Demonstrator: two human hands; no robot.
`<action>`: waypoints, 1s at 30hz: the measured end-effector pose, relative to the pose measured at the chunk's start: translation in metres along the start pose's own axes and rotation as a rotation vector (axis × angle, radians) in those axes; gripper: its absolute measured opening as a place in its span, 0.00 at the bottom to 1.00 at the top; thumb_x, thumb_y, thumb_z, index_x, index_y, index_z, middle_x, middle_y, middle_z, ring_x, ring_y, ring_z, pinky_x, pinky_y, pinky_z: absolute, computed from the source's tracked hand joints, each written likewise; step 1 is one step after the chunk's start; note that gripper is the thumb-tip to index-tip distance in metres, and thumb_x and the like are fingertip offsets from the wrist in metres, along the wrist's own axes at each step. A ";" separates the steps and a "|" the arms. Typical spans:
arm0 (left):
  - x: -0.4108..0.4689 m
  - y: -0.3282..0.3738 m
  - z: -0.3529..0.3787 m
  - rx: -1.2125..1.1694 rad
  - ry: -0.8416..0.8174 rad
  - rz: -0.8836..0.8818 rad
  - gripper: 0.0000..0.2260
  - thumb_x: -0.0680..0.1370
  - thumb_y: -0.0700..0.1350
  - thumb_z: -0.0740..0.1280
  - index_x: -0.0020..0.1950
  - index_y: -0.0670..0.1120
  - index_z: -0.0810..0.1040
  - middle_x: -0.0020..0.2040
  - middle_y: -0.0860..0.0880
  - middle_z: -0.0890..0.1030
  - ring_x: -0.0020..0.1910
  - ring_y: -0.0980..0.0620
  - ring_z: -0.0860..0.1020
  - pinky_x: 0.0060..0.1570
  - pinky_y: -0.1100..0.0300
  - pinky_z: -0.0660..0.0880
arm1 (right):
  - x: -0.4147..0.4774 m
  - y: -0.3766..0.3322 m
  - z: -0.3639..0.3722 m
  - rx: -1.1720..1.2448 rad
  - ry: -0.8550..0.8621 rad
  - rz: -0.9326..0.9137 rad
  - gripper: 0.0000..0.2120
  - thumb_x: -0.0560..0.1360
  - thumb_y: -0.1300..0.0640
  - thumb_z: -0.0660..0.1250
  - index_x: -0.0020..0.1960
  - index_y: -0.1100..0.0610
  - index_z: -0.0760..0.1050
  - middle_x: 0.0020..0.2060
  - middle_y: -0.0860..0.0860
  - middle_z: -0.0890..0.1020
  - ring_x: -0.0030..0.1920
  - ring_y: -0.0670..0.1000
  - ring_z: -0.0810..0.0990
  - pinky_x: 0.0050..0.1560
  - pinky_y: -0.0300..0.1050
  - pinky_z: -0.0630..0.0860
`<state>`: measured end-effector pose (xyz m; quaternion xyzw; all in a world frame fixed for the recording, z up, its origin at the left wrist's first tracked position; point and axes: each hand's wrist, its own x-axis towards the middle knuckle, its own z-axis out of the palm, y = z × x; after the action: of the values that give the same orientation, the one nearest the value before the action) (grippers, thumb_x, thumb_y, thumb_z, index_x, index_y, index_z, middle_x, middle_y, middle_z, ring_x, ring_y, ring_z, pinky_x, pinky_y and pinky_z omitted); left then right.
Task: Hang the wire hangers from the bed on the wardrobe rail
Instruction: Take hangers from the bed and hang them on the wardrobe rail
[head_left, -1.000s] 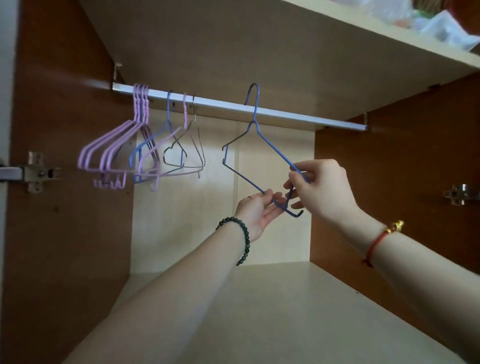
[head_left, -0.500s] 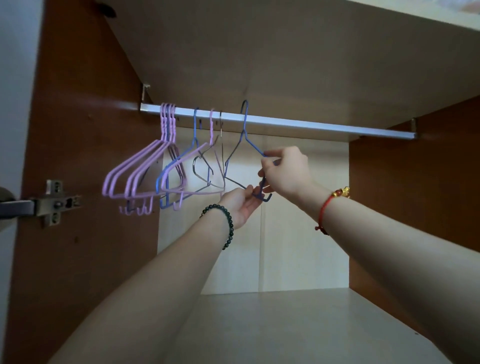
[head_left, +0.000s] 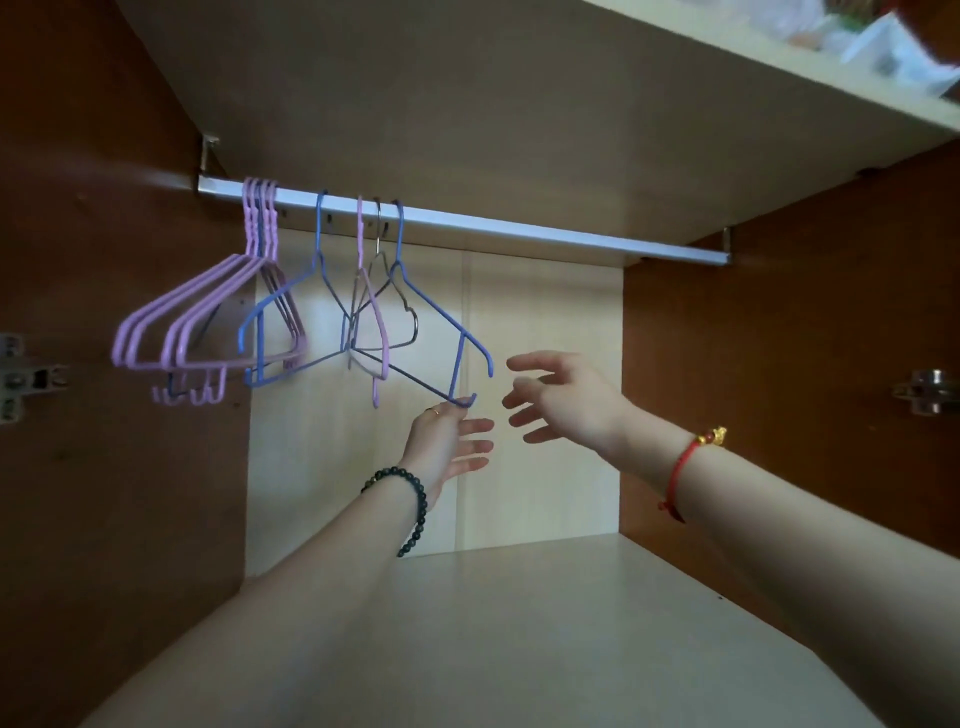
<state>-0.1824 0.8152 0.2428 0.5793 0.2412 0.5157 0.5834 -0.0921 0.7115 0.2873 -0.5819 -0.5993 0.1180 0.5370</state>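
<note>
A silver wardrobe rail (head_left: 519, 228) runs across the top of the cupboard. Several wire hangers hang from its left half: a bunch of lilac hangers (head_left: 208, 317), a blue hanger (head_left: 291, 312), a single lilac one (head_left: 371, 312), a grey one (head_left: 402, 306) and a blue hanger (head_left: 441, 317) furthest right. My left hand (head_left: 449, 441) is open just under that last blue hanger, a fingertip touching its lower corner. My right hand (head_left: 561, 397) is open with fingers spread, just right of the hanger and apart from it.
Brown side walls close the cupboard left and right, each with a metal hinge (head_left: 26, 384) (head_left: 930, 392). A pale shelf floor (head_left: 467, 623) lies below. The right half of the rail is bare. Bags sit on the shelf above (head_left: 857, 31).
Both hands have let go of the blue hanger, which now hangs on the rail next to the grey one. My right hand has drawn back to the right and opened.
</note>
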 end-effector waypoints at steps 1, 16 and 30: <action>-0.008 -0.002 0.007 0.056 -0.034 0.022 0.08 0.81 0.44 0.56 0.56 0.46 0.71 0.40 0.47 0.79 0.33 0.50 0.76 0.34 0.60 0.75 | -0.008 0.006 -0.009 -0.019 0.011 0.012 0.15 0.78 0.61 0.56 0.64 0.58 0.69 0.49 0.60 0.79 0.43 0.53 0.77 0.39 0.42 0.77; -0.170 -0.071 0.186 0.609 -0.761 0.387 0.09 0.80 0.47 0.58 0.56 0.55 0.75 0.43 0.57 0.80 0.43 0.54 0.79 0.44 0.64 0.74 | -0.261 0.085 -0.194 -0.233 0.388 0.318 0.11 0.77 0.59 0.59 0.58 0.51 0.72 0.47 0.53 0.82 0.46 0.53 0.81 0.44 0.42 0.79; -0.403 -0.130 0.369 0.493 -1.357 0.518 0.10 0.79 0.50 0.58 0.58 0.58 0.75 0.45 0.60 0.79 0.44 0.60 0.77 0.50 0.64 0.74 | -0.566 0.067 -0.318 -0.373 1.006 0.533 0.09 0.77 0.62 0.61 0.55 0.53 0.74 0.42 0.52 0.82 0.39 0.50 0.79 0.38 0.41 0.77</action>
<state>0.0420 0.3287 0.0736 0.9204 -0.2053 0.0985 0.3178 0.0511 0.1109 0.0747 -0.7810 -0.1156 -0.1485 0.5954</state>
